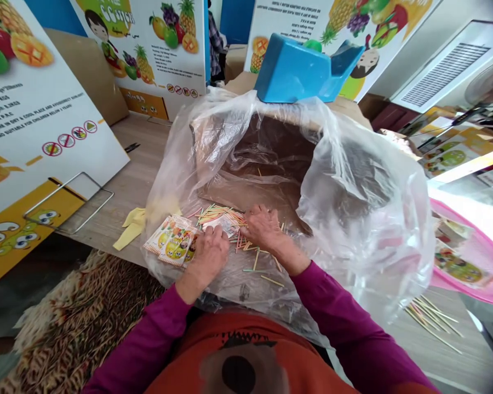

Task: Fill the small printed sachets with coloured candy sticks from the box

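Near the worktop's near edge, a few stray sticks lie loose on the clear plastic bag, spread under both hands. A little farther in, the left hand has its fingers bent down at a pale packet; whether it pinches the packet or only presses it, I cannot tell. The right hand is the nearer to the main pile of coloured sticks, fingers curled over its right end; its grip is hidden too.

The relation that seems to matter most: the pile lies just beyond the left hand and to the left of the right hand, with most sticks running roughly left to right, and the pale packet sits between the two hands. Printed packets crowd the left hand's outer side, so room there looks tight. Toward the worktop's right edge, the bag bulges up beside the right forearm. Beyond the pile, toward the far edge, a cardboard box opens toward the hands, leaving room forward.
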`<state>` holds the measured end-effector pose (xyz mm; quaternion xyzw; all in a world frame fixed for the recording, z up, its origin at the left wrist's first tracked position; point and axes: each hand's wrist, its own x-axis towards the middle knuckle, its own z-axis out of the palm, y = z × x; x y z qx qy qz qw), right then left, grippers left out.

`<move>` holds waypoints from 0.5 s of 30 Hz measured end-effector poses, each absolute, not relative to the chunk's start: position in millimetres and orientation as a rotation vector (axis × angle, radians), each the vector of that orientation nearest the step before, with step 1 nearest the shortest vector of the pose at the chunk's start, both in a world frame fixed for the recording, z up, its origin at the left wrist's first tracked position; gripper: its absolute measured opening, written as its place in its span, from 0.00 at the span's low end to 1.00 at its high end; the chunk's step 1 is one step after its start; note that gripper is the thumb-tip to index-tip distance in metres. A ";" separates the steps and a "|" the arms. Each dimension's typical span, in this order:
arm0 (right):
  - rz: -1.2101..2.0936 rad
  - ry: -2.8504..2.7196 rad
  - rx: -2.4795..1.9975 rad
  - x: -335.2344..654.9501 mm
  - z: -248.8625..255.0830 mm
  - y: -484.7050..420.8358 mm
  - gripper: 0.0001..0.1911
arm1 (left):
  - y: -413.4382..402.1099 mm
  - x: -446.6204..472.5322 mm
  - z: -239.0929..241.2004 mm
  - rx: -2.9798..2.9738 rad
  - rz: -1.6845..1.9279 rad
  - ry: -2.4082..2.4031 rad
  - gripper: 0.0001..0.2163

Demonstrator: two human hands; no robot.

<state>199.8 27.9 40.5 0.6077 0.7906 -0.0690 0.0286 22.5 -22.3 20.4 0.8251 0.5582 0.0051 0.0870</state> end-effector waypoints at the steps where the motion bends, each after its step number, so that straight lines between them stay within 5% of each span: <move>1: -0.190 2.463 1.888 200.1 38.7 26.8 0.13 | -23.1 22.9 19.2 2.457 0.017 1.666 0.17; 10: -0.107 2.314 1.895 189.7 35.1 39.3 0.16 | -19.0 27.1 20.3 2.419 0.039 1.672 0.18; 15: -0.332 2.497 2.123 209.9 22.2 33.4 0.12 | -15.9 25.0 24.2 2.368 0.004 1.652 0.18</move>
